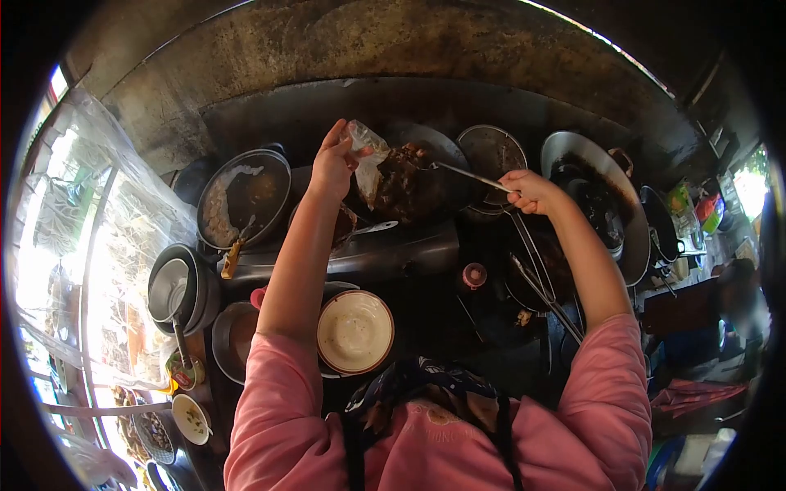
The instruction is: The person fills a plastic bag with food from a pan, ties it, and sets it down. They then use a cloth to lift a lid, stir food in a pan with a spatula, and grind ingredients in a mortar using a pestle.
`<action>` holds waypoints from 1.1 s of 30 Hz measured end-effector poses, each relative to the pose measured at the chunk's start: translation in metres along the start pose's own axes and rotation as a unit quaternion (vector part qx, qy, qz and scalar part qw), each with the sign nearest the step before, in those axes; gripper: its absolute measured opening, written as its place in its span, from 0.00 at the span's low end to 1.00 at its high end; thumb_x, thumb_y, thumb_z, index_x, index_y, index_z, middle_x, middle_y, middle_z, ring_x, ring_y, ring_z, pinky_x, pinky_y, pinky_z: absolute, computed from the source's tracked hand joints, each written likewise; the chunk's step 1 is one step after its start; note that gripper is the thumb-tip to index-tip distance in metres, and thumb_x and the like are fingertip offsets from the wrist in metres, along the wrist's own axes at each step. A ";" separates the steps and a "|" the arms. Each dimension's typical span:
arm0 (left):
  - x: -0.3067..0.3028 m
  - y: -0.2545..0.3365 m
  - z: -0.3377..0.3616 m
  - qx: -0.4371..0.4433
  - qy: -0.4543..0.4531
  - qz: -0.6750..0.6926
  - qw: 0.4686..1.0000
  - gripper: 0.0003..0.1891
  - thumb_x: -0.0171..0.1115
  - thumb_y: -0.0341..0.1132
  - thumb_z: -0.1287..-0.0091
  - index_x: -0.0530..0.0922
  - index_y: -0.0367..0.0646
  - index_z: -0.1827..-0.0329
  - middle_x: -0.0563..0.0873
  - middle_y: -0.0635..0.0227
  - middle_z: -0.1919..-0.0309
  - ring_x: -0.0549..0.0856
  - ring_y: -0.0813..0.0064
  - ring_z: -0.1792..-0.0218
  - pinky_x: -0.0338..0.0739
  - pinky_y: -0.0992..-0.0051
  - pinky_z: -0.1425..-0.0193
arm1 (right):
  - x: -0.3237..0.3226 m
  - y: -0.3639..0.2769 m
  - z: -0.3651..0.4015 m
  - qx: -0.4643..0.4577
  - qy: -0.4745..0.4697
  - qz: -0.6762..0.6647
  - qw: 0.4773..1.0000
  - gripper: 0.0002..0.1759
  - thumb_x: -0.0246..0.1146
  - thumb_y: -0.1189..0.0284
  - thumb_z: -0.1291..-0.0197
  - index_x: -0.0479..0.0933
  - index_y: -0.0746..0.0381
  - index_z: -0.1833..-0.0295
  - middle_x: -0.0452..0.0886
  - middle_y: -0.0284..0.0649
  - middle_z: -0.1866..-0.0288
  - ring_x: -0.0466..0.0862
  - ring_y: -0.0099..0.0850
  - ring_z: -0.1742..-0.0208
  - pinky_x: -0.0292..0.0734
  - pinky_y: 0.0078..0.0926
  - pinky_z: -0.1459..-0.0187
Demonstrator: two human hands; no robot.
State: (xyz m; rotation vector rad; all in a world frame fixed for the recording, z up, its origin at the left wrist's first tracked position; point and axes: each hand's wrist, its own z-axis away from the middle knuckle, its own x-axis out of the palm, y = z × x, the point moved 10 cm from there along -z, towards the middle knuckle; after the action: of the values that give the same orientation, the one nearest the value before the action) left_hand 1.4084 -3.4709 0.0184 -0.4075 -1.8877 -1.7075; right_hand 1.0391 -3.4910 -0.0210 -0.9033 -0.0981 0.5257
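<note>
My left hand [332,159] is raised over the stove, its fingers closed on a clear plastic bag [368,147] that hangs over the wok's left side. A dark, saucy food [399,184] lies in the wok [438,146], partly behind the bag. My right hand [530,193] grips the end of a long-handled metal ladle [475,175]. The ladle slants down to the left, and its head is at the food beside the bag, too dark to see clearly.
A frying pan [274,192] with pale residue sits left. Near me are a cream bowl [355,331] and nested pots [205,307]. Further right are a round pan [495,147], a large wok [630,196], and metal tongs [544,286]. A small jar [473,277] stands mid-counter.
</note>
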 end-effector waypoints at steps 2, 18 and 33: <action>-0.005 -0.010 -0.010 0.002 -0.014 -0.012 1.000 0.25 0.44 0.25 0.31 0.57 0.45 0.30 0.69 0.66 0.36 0.85 0.67 0.66 0.63 0.79 0.76 | -0.007 -0.017 0.015 -0.008 0.008 0.006 1.000 0.06 0.51 0.73 0.37 0.68 0.56 0.54 0.66 0.33 0.79 0.55 0.13 0.89 0.47 0.13 0.91; 0.045 -0.043 -0.030 0.057 -0.023 -0.076 0.995 0.45 0.46 0.12 0.50 0.47 0.52 0.26 0.54 0.70 0.28 0.84 0.64 0.59 0.68 0.83 0.67 | 0.040 -0.174 0.113 -0.035 0.012 0.340 0.940 0.09 0.50 0.69 0.36 0.73 0.58 0.55 0.67 0.32 0.80 0.57 0.12 0.87 0.46 0.11 0.91; 0.044 -0.020 -0.021 0.068 0.008 0.026 0.997 0.41 0.43 0.11 0.46 0.51 0.51 0.28 0.66 0.68 0.37 0.82 0.63 0.51 0.65 0.77 0.66 | 0.121 -0.167 0.191 -0.355 0.282 0.610 0.649 0.08 0.55 0.74 0.40 0.69 0.66 0.57 0.78 0.54 0.75 0.81 0.50 0.66 0.76 0.45 0.65</action>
State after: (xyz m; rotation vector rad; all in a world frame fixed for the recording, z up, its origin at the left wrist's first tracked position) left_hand 1.3658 -3.5003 0.0284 -0.3851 -1.9513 -1.5343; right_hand 1.1535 -3.3796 0.2100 -1.8526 1.0458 1.4899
